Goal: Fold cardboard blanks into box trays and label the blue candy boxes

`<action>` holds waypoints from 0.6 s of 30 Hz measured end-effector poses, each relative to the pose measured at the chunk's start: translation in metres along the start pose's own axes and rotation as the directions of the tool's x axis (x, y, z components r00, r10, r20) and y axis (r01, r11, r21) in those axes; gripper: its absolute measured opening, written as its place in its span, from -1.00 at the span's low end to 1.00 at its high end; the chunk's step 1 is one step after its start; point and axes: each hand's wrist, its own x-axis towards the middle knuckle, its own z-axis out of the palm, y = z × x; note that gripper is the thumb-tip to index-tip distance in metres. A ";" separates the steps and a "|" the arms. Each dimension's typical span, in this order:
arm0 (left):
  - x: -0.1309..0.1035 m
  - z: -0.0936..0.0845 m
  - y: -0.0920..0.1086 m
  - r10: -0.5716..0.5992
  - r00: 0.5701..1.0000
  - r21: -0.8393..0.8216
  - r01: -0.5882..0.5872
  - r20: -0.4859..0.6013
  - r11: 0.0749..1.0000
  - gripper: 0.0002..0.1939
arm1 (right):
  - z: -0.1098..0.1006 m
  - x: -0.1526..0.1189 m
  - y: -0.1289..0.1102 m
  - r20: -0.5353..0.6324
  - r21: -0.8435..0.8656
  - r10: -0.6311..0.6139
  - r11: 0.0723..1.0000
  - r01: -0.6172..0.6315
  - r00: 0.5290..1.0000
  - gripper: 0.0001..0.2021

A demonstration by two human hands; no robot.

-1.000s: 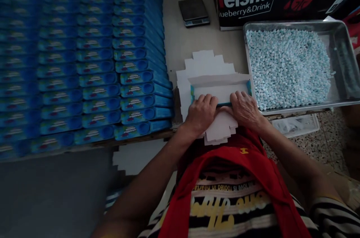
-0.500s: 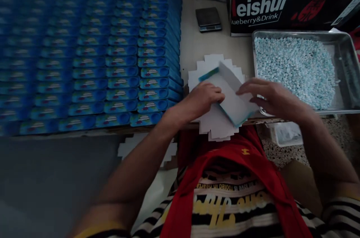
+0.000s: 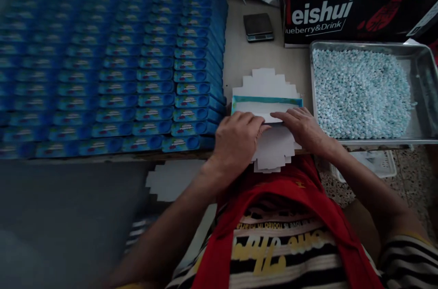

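A part-folded small carton, white inside with blue-green edges, lies level in front of me on a stack of flat white carton blanks. At its near left side my left hand grips the near panel, fingers bent over and the thumb below. My right hand holds the same panel from the right, its index finger along the upper edge and its thumb underneath. My fingers hide part of the near side.
Rows of blue cartons fill the left of the table. On the right is a metal tray of pale blue and white pellets. Behind are a small black scale and a black cardboard box. More blanks lie below the table edge.
The carton has turned from slanted to square with the table edge, and its long sides now stand folded up. Both hands have come to its near side. The view has shifted slightly.
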 end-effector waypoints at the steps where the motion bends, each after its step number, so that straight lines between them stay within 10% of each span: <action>1: -0.006 0.010 0.000 -0.064 0.998 0.009 0.064 0.021 0.998 -0.67 | 0.006 0.000 -0.004 -0.033 0.006 0.024 1.000 -0.024 0.999 -0.56; 8: 0.035 0.062 -0.030 -0.300 0.884 -0.095 0.354 0.359 0.930 -0.81 | 0.026 -0.015 -0.008 -0.211 -0.218 -0.026 0.976 -0.021 0.977 -0.61; 14: -0.001 0.061 -0.023 -0.181 0.981 -0.085 0.175 -0.071 0.981 -0.78 | 0.039 -0.006 0.003 0.046 -0.187 0.009 0.982 0.000 0.999 -0.65; 18: -0.038 0.066 -0.012 -0.056 0.997 0.091 0.061 -0.056 0.994 -0.74 | 0.039 0.002 -0.005 0.106 -0.250 0.047 0.968 -0.019 0.993 -0.77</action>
